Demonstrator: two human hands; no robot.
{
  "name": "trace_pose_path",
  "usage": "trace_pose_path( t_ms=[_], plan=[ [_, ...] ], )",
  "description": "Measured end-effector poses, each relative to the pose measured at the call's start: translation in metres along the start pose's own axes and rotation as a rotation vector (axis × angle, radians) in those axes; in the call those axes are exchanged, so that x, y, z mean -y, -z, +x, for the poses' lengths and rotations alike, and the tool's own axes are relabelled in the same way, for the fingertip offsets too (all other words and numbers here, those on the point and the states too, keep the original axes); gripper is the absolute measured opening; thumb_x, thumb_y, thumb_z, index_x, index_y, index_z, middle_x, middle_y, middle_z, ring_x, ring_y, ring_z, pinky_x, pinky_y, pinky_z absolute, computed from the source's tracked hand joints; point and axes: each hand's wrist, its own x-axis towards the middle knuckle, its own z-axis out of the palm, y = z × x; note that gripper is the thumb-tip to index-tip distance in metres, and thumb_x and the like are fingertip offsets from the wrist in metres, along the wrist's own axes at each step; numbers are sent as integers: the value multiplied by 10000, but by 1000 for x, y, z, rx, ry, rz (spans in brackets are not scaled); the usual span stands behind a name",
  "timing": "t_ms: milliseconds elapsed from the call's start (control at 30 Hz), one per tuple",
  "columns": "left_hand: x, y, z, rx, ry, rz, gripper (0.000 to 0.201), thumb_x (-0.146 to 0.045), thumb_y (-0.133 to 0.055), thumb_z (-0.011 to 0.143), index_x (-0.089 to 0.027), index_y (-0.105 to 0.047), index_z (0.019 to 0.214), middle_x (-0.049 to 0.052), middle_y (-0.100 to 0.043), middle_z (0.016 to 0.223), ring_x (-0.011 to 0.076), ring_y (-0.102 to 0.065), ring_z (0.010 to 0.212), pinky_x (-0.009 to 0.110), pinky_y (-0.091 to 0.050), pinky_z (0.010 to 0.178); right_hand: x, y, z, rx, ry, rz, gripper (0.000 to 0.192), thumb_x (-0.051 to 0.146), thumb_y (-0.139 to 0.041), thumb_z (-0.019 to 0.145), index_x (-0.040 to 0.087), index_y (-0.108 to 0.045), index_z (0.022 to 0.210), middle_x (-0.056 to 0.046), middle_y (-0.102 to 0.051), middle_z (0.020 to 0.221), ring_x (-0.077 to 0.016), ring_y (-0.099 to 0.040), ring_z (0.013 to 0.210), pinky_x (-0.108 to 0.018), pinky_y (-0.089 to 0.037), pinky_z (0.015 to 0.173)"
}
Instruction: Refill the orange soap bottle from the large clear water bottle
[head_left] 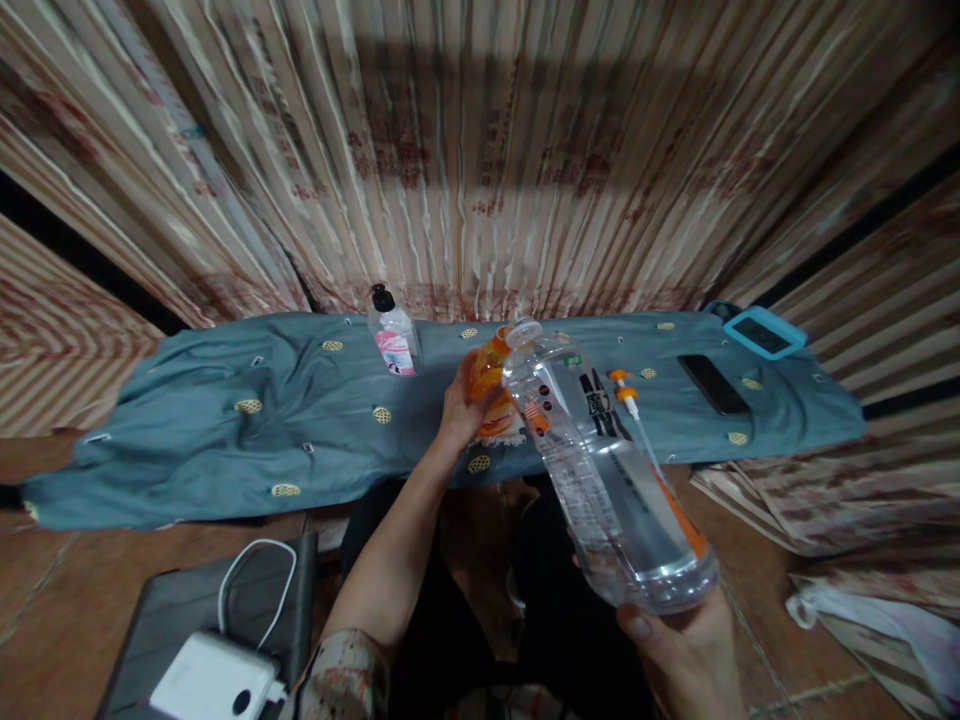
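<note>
My right hand [682, 640] grips a large clear plastic bottle [615, 480] near its base. The bottle is tilted, its open mouth pointing up and left toward a smaller orange bottle [491, 365]. My left hand [466, 400] is wrapped round that orange bottle, which stands on the cloth-covered bench. The two bottle mouths are close together; whether they touch I cannot tell. Under the orange bottle lies a small mat [496, 428] with a food-like print, partly hidden. An orange pump head [622, 385] with a white tube lies right of the large bottle.
A clear bottle with a black cap [394, 340] stands left on the blue-green cloth [187, 410]. A dark phone [712, 385] and a blue-framed device [765, 332] lie right. A white charger [217, 680] with cable rests on a grey surface at lower left. Curtains [465, 150] hang behind.
</note>
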Motion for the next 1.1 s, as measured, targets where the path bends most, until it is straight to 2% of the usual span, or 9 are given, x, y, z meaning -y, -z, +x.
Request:
trace_pose_path(
  t_ms=[67,167,333,433,600,767,900,1100],
  plan=[
    [0,0,0,-2,-9,-5,648,-420,-758,801,-204,-532,1368,120,-733,1291,323,-696,1217,472,-558,1060,1,-1,1,-9,14,-26,961,323,-1035,520,262,-623,1386,-70,-819,1110,-317,-810,986,-392,-643,875],
    [1,-1,0,-1,-17,-8,622,-412,-761,804,-215,-544,1352,110,-740,1283,317,-705,1198,472,-556,1060,4,-3,0,-20,8,-62,1095,363,-1028,529,241,-540,1501,-128,-790,1246,-349,-795,1018,-466,-624,933],
    [3,-2,0,-12,-21,-37,627,-409,-769,801,-215,-546,1354,113,-731,1304,315,-702,1211,474,-546,1080,4,-2,-1,-9,14,-68,901,382,-1014,572,222,-630,1371,-98,-833,1060,-378,-781,1095,-468,-613,956],
    [2,-2,0,-4,-13,-46,647,-426,-769,801,-200,-541,1363,130,-721,1318,321,-698,1222,477,-550,1078,2,0,-1,-15,24,-60,924,385,-1013,576,249,-605,1394,-95,-826,1123,-373,-775,1124,-459,-615,954],
    [1,-1,0,-5,-24,-18,621,-425,-764,809,-210,-554,1352,109,-745,1278,317,-703,1213,467,-558,1064,2,1,0,-2,30,-128,984,425,-1002,587,243,-569,1451,-99,-835,1088,-369,-801,1015,-484,-629,909],
    [1,-2,0,-15,-22,-12,621,-412,-763,806,-216,-550,1355,109,-736,1299,310,-700,1213,458,-560,1062,1,2,0,-29,56,-118,871,432,-991,600,256,-613,1364,-78,-818,1108,-359,-789,1050,-473,-615,935],
    [1,-2,0,-16,-4,-15,639,-406,-759,796,-199,-537,1358,124,-735,1288,318,-696,1209,472,-558,1057,0,2,1,-18,39,-107,902,420,-994,596,249,-596,1386,-84,-816,1116,-357,-783,1055,-476,-607,947],
    [1,-1,0,-7,-2,-5,631,-394,-759,795,-213,-542,1359,113,-735,1287,321,-690,1222,478,-556,1058,0,5,1,-17,48,-123,895,420,-996,600,242,-597,1381,-84,-822,1101,-330,-804,944,-462,-611,929]
  ],
)
